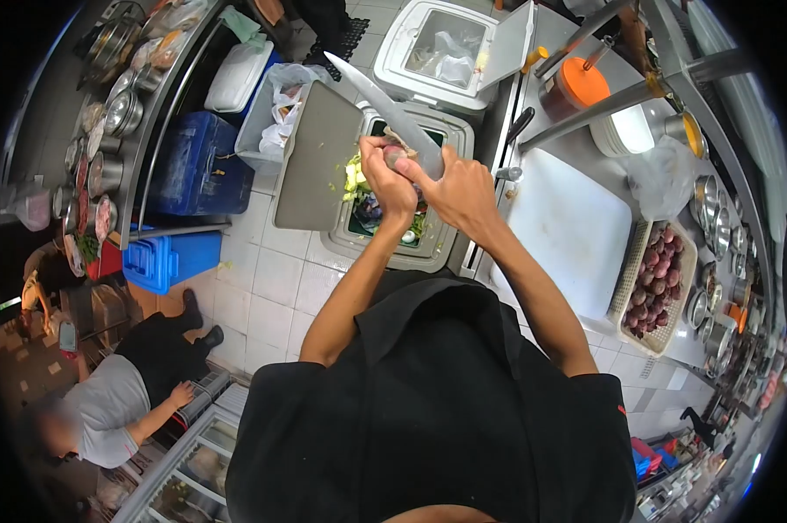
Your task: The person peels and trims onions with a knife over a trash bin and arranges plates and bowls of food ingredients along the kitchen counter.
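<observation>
Fingers of my left hand (388, 185) wrap round a small reddish-purple onion (394, 156), with brownish peel at its top. My right hand (457, 191) is closed on a large knife (383, 103); its wide blade slants up and left past the onion, and its handle is hidden in my palm. The right thumb lies close to the onion. Both hands are above an open grey bin (456, 139) holding green and pale vegetable scraps (356, 179).
At the right, a white cutting board (569, 231) lies on the steel counter beside a basket (628, 321) of red onions. A white open container (391, 77) stands beyond the bin. A co-worker (114, 397) is at lower left, near blue boxes (187, 166).
</observation>
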{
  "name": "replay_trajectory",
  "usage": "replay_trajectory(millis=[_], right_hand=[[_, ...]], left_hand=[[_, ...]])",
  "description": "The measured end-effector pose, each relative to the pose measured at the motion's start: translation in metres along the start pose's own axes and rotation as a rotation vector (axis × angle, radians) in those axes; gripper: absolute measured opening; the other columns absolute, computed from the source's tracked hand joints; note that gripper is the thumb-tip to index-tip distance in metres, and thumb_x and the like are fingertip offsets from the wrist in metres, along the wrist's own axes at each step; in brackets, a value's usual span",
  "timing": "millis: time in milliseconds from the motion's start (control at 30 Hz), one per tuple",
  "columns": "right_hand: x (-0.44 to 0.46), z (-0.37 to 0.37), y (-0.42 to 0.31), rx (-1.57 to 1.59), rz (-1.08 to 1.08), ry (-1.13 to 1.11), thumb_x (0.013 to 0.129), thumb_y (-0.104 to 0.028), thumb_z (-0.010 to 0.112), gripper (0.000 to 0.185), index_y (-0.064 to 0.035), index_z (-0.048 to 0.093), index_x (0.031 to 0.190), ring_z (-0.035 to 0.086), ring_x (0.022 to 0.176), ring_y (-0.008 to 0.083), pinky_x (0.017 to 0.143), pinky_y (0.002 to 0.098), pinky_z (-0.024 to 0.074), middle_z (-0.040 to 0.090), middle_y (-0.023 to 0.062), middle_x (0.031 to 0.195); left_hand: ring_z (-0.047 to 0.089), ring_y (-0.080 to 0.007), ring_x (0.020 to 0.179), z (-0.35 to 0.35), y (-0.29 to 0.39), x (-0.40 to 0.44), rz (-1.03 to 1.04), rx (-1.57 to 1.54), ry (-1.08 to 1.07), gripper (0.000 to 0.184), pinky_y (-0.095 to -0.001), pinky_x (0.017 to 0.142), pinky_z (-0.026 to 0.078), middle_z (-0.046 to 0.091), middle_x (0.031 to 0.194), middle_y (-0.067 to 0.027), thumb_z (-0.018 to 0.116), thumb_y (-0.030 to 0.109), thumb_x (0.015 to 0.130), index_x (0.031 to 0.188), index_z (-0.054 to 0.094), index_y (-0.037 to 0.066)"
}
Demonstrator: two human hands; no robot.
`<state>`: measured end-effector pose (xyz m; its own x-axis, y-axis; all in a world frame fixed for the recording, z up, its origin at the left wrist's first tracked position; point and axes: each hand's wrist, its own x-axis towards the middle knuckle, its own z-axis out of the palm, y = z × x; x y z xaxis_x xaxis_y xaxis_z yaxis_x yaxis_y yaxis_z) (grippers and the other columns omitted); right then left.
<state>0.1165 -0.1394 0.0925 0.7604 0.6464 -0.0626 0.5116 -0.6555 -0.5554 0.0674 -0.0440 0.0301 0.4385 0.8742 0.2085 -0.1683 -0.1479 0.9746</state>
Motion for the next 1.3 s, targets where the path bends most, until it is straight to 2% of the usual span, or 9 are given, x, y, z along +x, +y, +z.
replay_trajectory(millis=[233, 300, 400, 433, 533, 733, 833, 967, 1300], right_hand=[[0.005, -0.006, 0.005, 0.033, -0.064, 0.039, 0.083, -0.072, 0.051, 0.082, 0.0099, 0.059, 0.08, 0.064, 0.056, 0.0379, 0.055, 0.045, 0.0507, 0.058, 0.0259, 0.055], [0.008, -0.009, 0.008, 0.05, -0.084, 0.037, 0.084, -0.07, 0.051, 0.08, 0.0096, 0.059, 0.079, 0.064, 0.056, 0.0377, 0.055, 0.045, 0.0502, 0.057, 0.0257, 0.054], [0.012, -0.015, 0.013, 0.158, -0.13, 0.0, 0.085, -0.066, 0.053, 0.075, 0.0077, 0.061, 0.078, 0.062, 0.053, 0.0366, 0.054, 0.0435, 0.0479, 0.056, 0.0233, 0.052], [0.011, -0.019, 0.013, 0.255, -0.112, -0.044, 0.085, -0.064, 0.056, 0.071, 0.0059, 0.061, 0.075, 0.06, 0.051, 0.0361, 0.053, 0.043, 0.0466, 0.056, 0.022, 0.052], [0.015, -0.024, 0.02, 0.363, -0.146, -0.053, 0.083, -0.062, 0.061, 0.066, 0.0031, 0.061, 0.072, 0.058, 0.049, 0.0349, 0.052, 0.0417, 0.0447, 0.057, 0.0194, 0.053], [0.025, -0.022, 0.018, 0.187, -0.205, 0.216, 0.078, -0.062, 0.068, 0.064, -0.0003, 0.057, 0.064, 0.054, 0.047, 0.0323, 0.05, 0.0405, 0.0428, 0.056, 0.0157, 0.053], [0.028, -0.023, 0.017, 0.124, -0.244, 0.363, 0.075, -0.058, 0.073, 0.062, -0.0035, 0.048, 0.058, 0.051, 0.044, 0.0297, 0.047, 0.0388, 0.0417, 0.051, 0.0126, 0.049], [0.029, -0.023, 0.015, 0.044, -0.365, 0.486, 0.075, -0.054, 0.075, 0.058, -0.0048, 0.048, 0.059, 0.05, 0.044, 0.0285, 0.046, 0.0365, 0.0413, 0.053, 0.0112, 0.052], [0.009, -0.006, 0.025, -0.06, -0.537, 0.534, 0.073, -0.053, 0.075, 0.052, -0.0064, 0.052, 0.067, 0.059, 0.051, 0.0255, 0.046, 0.0352, 0.0445, 0.057, 0.0076, 0.061]], left_hand=[[0.049, -0.0199, 0.068, 0.001, 0.02, 0.008, -0.013, -0.007, -0.209, 0.028, -0.0322, 0.064, 0.042, 0.051, 0.075, -0.0084, 0.032, 0.022, 0.094, 0.087, 0.05, 0.001], [0.05, -0.0148, 0.06, 0.006, 0.035, 0.007, -0.417, -0.166, -0.239, 0.033, -0.0282, 0.052, 0.041, 0.054, 0.074, -0.0055, 0.029, 0.027, 0.098, 0.09, 0.052, 0.004], [0.047, -0.0101, 0.055, -0.009, 0.02, 0.023, -0.605, -0.273, -0.523, 0.038, -0.0247, 0.044, 0.037, 0.054, 0.072, -0.0022, 0.027, 0.033, 0.101, 0.093, 0.054, 0.007], [0.05, -0.0077, 0.056, -0.011, 0.019, 0.024, -0.657, -0.379, -0.564, 0.046, -0.0242, 0.041, 0.033, 0.057, 0.071, -0.0006, 0.027, 0.044, 0.102, 0.097, 0.057, 0.009], [0.049, -0.0076, 0.055, -0.02, 0.028, 0.029, -0.755, -0.432, -0.72, 0.047, -0.023, 0.041, 0.033, 0.057, 0.072, -0.0008, 0.029, 0.045, 0.101, 0.094, 0.058, 0.009], [0.05, -0.0089, 0.055, -0.013, 0.028, 0.019, -0.717, -0.473, -0.516, 0.042, -0.0224, 0.046, 0.037, 0.058, 0.071, -0.0011, 0.042, 0.046, 0.099, 0.101, 0.06, 0.008], [0.061, -0.0116, 0.065, -0.023, 0.033, 0.013, -0.798, -0.635, -0.607, 0.045, -0.0228, 0.058, 0.05, 0.066, 0.08, -0.0043, 0.051, 0.051, 0.095, 0.106, 0.061, 0.009], [0.063, -0.0118, 0.07, -0.029, 0.026, 0.012, -0.819, -0.747, -0.712, 0.042, -0.0244, 0.059, 0.05, 0.066, 0.082, -0.0032, 0.052, 0.049, 0.095, 0.105, 0.062, 0.01], [0.063, -0.015, 0.075, -0.022, 0.013, -0.005, -0.863, -0.659, -0.313, 0.04, -0.0281, 0.065, 0.051, 0.065, 0.082, -0.0032, 0.052, 0.048, 0.096, 0.101, 0.063, 0.009]])
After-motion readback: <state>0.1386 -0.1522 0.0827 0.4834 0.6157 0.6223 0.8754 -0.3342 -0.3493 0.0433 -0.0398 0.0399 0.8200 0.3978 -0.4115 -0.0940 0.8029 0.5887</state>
